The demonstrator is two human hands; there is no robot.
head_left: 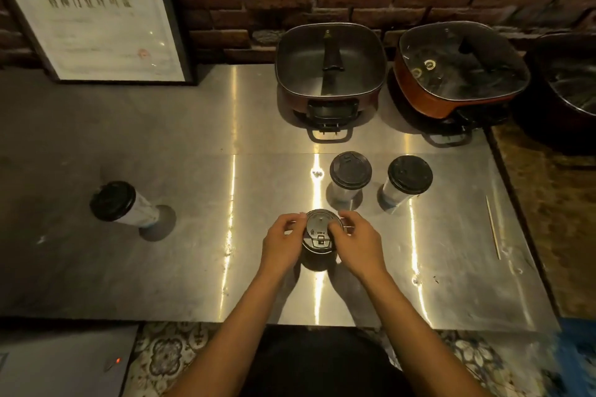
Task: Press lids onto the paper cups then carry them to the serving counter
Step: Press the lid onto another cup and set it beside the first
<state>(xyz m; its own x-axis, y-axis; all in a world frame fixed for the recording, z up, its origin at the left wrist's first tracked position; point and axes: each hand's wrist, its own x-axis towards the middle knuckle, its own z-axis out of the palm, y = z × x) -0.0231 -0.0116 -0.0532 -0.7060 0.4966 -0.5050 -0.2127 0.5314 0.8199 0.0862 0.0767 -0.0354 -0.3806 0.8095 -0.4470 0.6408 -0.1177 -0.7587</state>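
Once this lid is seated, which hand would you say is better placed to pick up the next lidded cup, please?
Probably the right hand: two lidded cups stand just beyond it, while the cup on the left stands well away from the left hand.

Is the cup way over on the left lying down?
No, the far-left cup stands upright on the metal table, its black lid on top.

near cup (317,256) upright at front centre of surface (193,171), dark, black lid (319,230) sitting on its rim, both hands on lid edges; two white cups with black lids on, upright just behind: middle cup (350,176), right cup (407,180); fourth lidded cup (124,208) well apart at left
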